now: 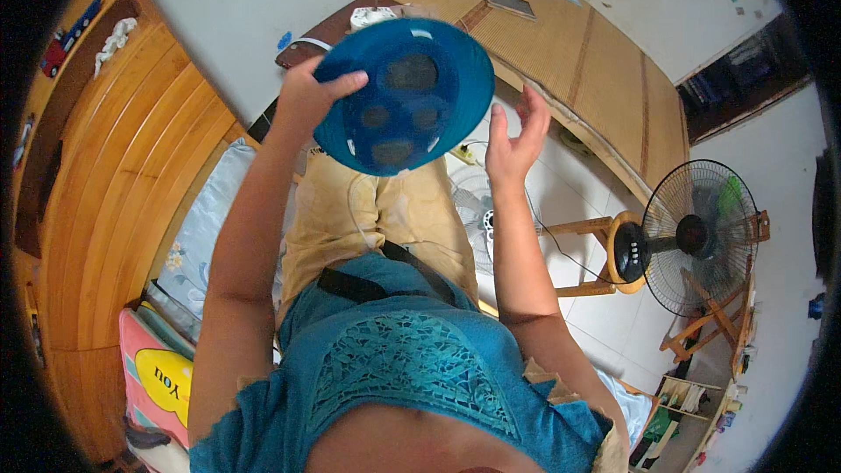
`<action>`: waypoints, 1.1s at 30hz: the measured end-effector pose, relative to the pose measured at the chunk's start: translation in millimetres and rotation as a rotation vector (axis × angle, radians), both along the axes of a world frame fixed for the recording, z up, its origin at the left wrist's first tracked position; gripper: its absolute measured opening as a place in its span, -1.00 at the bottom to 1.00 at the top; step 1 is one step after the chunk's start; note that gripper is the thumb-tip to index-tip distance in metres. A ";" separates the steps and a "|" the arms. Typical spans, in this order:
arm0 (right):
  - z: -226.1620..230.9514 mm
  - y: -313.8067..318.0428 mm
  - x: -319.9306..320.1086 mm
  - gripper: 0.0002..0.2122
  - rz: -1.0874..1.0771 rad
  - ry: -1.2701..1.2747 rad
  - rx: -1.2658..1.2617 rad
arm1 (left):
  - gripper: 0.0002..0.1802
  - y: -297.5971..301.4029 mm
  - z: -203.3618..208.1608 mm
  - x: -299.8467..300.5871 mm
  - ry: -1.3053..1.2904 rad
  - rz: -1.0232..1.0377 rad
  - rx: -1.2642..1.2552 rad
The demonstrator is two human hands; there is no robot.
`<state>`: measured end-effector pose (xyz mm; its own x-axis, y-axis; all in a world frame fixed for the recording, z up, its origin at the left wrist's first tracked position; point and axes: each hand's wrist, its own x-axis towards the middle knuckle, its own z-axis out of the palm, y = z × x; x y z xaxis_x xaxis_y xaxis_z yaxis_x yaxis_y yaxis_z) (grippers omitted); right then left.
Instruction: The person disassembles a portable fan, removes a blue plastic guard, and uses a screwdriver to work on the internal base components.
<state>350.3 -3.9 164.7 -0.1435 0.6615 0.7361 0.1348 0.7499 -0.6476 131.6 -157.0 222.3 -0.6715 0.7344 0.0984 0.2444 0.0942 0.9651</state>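
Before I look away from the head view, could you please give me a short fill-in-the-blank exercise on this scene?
1. One hand grips the blue round object near its edge: the person's ____ one.
2. The right hand, with its fingers spread, holds ____.
3. The fan at the picture's right has a wire guard coloured ____.
4. The pink cushion at the lower left bears a large rounded patch coloured ____.

Missing words: left; nothing; black; yellow.

I see the left hand (317, 92) gripping a round blue piece (402, 102). The right hand (515, 142) hovers open beside it; a black fan (692, 234) stands farther right.
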 end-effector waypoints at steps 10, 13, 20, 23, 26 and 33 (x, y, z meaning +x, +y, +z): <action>-16.8 20.4 -48.7 -0.50 0.755 0.262 -0.992 | -0.25 31.1 21.0 -43.7 -0.084 -0.002 0.066; -7.6 22.4 -59.5 -0.57 0.688 0.278 -0.972 | -0.11 37.5 15.1 -53.7 0.188 0.137 0.152; 6.9 17.7 -80.6 -0.74 0.606 0.410 -0.969 | -0.45 15.1 11.7 -4.5 1.144 0.479 0.305; 12.2 12.1 -84.8 -0.73 0.615 0.445 -0.995 | -0.63 -10.1 -11.5 6.4 1.026 0.555 0.120; 7.9 14.7 -85.4 -0.68 0.631 0.383 -0.985 | -0.77 -18.6 -43.2 5.9 0.774 0.516 0.132; 7.5 18.8 -84.8 -0.69 0.650 0.380 -0.990 | -0.80 -2.6 -70.6 8.0 0.300 0.307 0.128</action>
